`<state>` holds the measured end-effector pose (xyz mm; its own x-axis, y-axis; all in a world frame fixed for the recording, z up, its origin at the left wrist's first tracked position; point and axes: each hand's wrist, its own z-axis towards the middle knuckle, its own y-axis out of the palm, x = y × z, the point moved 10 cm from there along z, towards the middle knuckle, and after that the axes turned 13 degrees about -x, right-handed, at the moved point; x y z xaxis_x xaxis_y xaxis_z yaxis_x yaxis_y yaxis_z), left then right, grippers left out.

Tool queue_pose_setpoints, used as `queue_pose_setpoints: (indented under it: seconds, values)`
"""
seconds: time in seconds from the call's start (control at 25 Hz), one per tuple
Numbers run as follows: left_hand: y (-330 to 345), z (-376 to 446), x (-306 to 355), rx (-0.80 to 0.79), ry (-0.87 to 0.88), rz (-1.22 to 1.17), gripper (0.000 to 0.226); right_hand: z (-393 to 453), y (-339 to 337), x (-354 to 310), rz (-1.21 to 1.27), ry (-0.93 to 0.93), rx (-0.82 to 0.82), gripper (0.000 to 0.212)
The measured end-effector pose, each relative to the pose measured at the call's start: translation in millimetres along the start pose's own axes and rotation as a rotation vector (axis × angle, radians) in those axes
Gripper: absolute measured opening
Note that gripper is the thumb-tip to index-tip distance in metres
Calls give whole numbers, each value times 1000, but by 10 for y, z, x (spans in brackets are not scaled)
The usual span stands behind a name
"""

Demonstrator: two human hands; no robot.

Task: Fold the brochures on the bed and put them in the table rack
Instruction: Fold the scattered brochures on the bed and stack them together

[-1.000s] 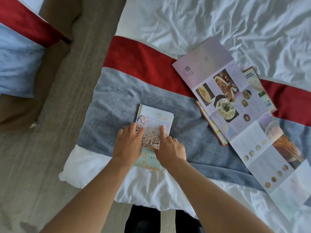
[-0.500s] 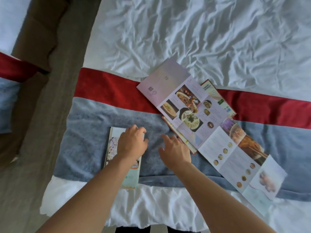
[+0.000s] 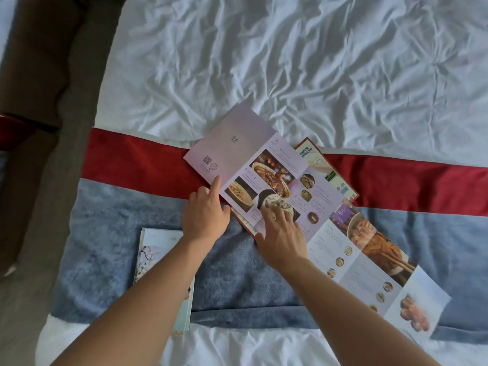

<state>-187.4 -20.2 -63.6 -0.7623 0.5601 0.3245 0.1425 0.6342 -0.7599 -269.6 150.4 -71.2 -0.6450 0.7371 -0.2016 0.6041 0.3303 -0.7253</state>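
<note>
A long unfolded food brochure (image 3: 311,223) with pale purple panels lies diagonally across the bed's red and grey runner. My left hand (image 3: 204,212) touches its upper left panel with the index finger stretched out. My right hand (image 3: 281,233) rests on its middle panels with fingers spread over the food pictures. Under it lies a second brochure (image 3: 330,170) with a red border, mostly covered. A folded brochure (image 3: 163,273) with a blossom print lies lower left on the grey runner, partly hidden by my left forearm.
The white crumpled sheet (image 3: 290,62) covers the far part of the bed. A brown floor strip (image 3: 60,107) runs along the bed's left edge. The table rack is not in view.
Both hands left the folded blossom brochure and moved up and right onto the unfolded food brochure. The folded one stays on the grey runner at the left.
</note>
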Motion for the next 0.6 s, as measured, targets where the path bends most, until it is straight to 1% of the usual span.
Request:
queue_pose_setpoints:
  seconds: [0.08,0.16,0.28,0.4,0.48,0.6]
  values:
    - [27,85,9,2,-34,8,76,94,12,3,-31,-18,-21,69]
    - [81,154,-11,-20,-60,-148,79,141,53,24,-44,-22,-49,68]
    - [111,155,-9,9,-78,-382,77,128,65,41,-45,-25,-54,69]
    - [50,127,-9,80,-55,-484,61,115,58,27,-21,-24,-58,69]
    - [-5,86,24,123,-23,-505,46,86,43,22,-1,-41,-65,67]
    - [-18,38,122,127,30,-492,29,28,36,46,29,-83,-82,66]
